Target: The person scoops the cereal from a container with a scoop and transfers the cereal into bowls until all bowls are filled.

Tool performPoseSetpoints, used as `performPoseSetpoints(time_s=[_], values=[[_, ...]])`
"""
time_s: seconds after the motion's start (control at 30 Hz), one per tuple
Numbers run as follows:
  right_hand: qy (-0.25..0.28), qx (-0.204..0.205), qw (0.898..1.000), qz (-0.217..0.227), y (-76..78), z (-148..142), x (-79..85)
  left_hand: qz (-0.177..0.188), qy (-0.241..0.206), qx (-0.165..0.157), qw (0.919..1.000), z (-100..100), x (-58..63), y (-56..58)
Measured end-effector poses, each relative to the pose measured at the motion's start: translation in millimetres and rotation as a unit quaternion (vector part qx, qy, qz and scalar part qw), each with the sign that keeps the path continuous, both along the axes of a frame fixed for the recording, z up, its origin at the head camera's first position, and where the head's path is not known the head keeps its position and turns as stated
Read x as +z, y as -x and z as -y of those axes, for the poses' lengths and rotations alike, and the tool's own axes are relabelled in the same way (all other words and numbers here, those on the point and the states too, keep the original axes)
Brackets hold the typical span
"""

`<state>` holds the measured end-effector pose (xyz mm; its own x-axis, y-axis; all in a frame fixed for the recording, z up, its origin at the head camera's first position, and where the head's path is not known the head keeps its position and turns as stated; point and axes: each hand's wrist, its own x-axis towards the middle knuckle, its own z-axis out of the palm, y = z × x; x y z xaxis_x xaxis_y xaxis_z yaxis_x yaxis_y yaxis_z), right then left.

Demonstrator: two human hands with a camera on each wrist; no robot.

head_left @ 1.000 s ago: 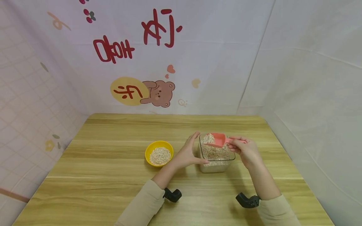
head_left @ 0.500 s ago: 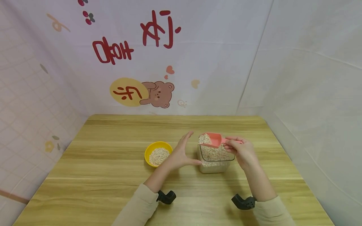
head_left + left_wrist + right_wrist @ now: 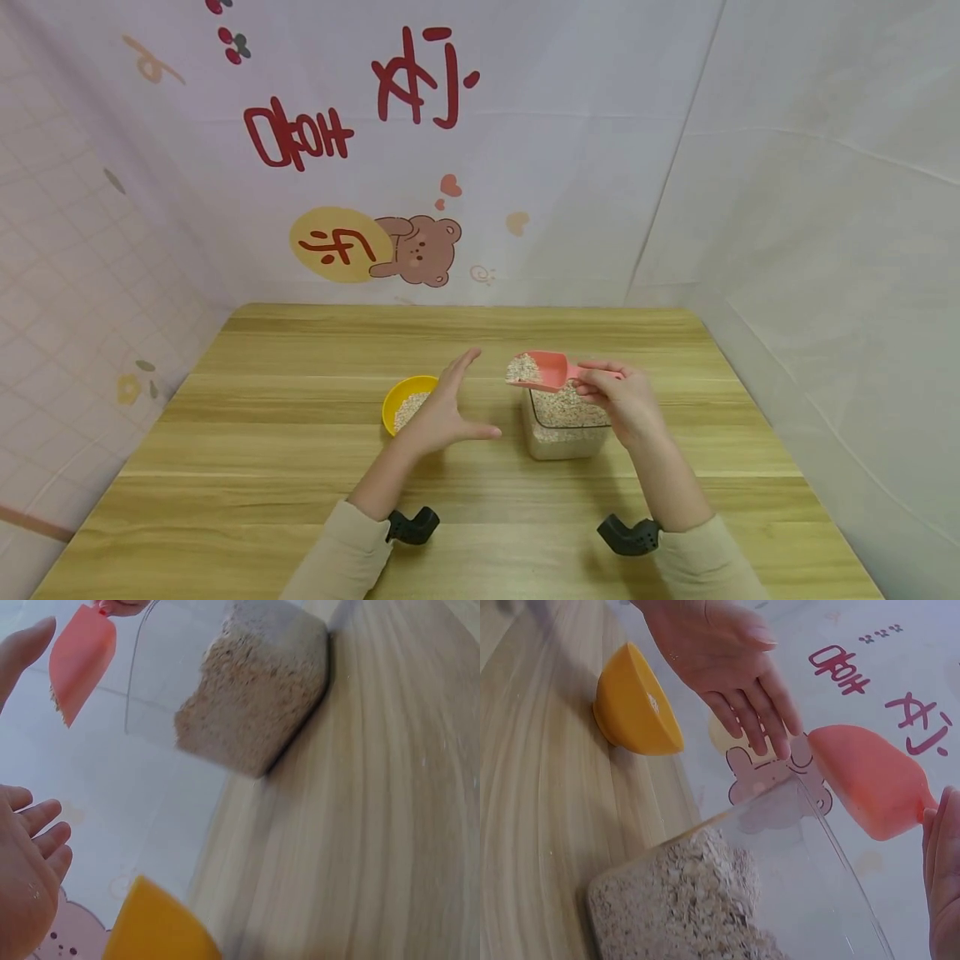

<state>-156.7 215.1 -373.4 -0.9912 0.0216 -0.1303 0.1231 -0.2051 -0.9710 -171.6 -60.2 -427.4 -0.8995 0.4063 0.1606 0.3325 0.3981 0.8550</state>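
My right hand (image 3: 628, 402) pinches the handle of a pink scoop (image 3: 553, 370). Oat flakes (image 3: 523, 369) lie heaped at the scoop's front end. The scoop is held level over the left rim of a clear square container (image 3: 564, 447), which is part filled with more flakes (image 3: 697, 900). My left hand (image 3: 441, 418) is spread, thumb and fingers apart, touching nothing. It hovers between the container and a yellow bowl (image 3: 389, 406) of flakes, hiding the bowl's right side in the head view. In the left wrist view the bowl (image 3: 159, 926) shows only its upper part.
Everything stands on a wood-grain table (image 3: 300, 500). A white printed cloth (image 3: 570, 167) hangs behind it, and plain white cloth (image 3: 840, 275) closes off the right side. A black wrist mount (image 3: 414, 527) juts from the left sleeve, another (image 3: 628, 536) from the right.
My left hand has let go of the container's rim and moved left, over the bowl's edge. The right hand has carried the loaded scoop left, from above the container's middle past its left rim.
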Motion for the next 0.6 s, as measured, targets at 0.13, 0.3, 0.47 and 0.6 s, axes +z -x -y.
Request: performPoseSetpoints(time_s=[0.13,0.3,0.47,0.6], values=[[-0.011,0.005,1.0,-0.003,0.9,7,-0.2,-0.007,0.007,0.005,0.9999,11,0.4,-1.5],[-0.011,0.013,1.0,0.002,1.9,16,-0.8,-0.008,0.023,0.022,0.9995,24,0.0,-2.9],[-0.011,0.018,1.0,-0.003,4.2,26,-2.4,-0.006,0.012,0.035,0.9993,38,-1.2,-4.3],[-0.011,0.022,1.0,-0.004,5.0,34,-3.2,-0.002,0.013,0.041,0.9991,46,-2.4,-5.3]])
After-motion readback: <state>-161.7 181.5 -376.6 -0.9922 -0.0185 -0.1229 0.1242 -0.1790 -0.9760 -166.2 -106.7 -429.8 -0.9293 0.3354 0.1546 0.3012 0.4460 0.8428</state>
